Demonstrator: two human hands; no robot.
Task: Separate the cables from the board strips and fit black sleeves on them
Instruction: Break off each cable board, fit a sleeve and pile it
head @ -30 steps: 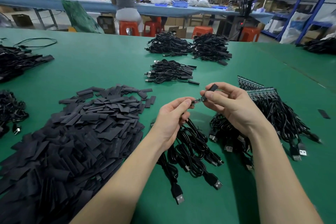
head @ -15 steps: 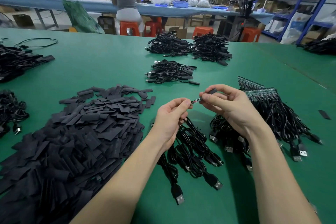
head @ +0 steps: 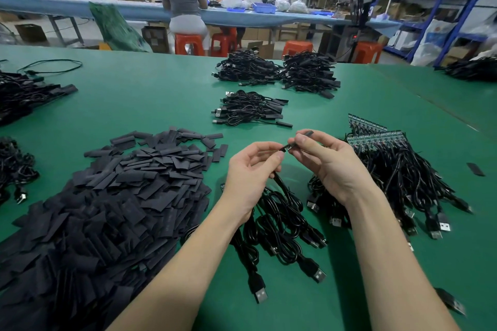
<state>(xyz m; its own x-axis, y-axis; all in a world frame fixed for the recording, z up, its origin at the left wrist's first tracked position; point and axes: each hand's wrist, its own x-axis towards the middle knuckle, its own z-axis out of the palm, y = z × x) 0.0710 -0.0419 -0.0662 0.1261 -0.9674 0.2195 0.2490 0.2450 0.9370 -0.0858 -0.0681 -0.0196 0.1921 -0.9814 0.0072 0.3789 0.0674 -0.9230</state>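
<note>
left hand [head: 252, 166] pinches cable [head: 279, 183] near its small board end | right hand [head: 328, 161] pinches black sleeve [head: 301, 140], just right of the sleeve pile [head: 107, 209]; sleeve partly on | sleeve seems light, soft; better hold it by edges; cable limp, tip probably fragile
</note>
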